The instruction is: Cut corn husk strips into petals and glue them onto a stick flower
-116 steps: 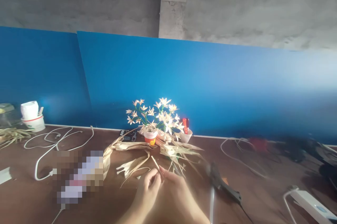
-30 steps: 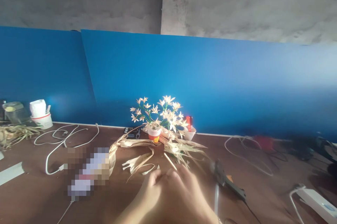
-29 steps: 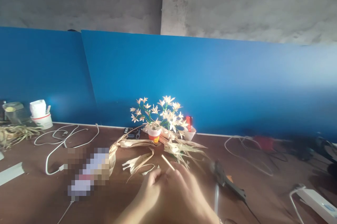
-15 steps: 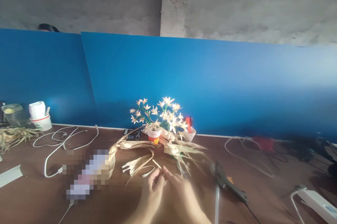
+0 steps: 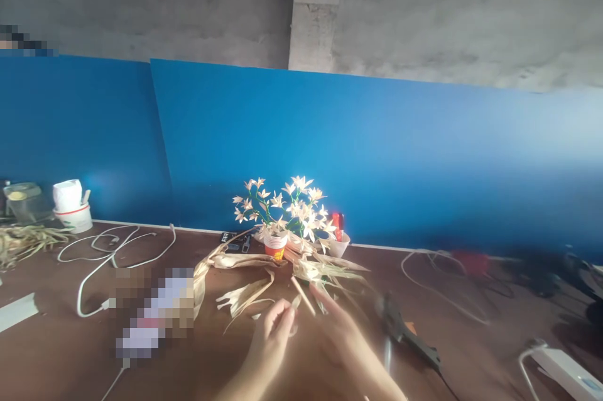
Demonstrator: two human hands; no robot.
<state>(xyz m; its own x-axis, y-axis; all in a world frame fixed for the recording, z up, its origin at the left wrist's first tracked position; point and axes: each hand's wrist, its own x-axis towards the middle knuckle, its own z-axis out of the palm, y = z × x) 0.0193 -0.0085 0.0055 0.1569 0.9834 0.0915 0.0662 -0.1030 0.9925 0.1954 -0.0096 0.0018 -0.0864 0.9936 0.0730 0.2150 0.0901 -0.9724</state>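
My left hand point(image 5: 276, 325) is closed in a pinch on a small pale piece of husk point(image 5: 296, 302), whose tip stands up above the thumb. Just to its right, my right hand point(image 5: 335, 316) is slightly blurred and holds a thin pale stick point(image 5: 302, 295) at its fingertips, the stick slanting up to the left. Loose dry husks point(image 5: 247, 293) lie on the table beyond my left hand. Behind them, husk flowers point(image 5: 301, 206) on green stems stand in an orange and white paper cup point(image 5: 276, 247).
A dark glue gun point(image 5: 407, 329) lies to the right. White cables point(image 5: 113, 254) coil at the left, near a white tub point(image 5: 74, 217). A white cup point(image 5: 338, 244) with a red object stands beside the flowers. A blue partition point(image 5: 330, 137) closes off the back.
My hands have drawn apart. The right hand has carried the stick to the right, away from the left hand, where the small husk piece now shows.
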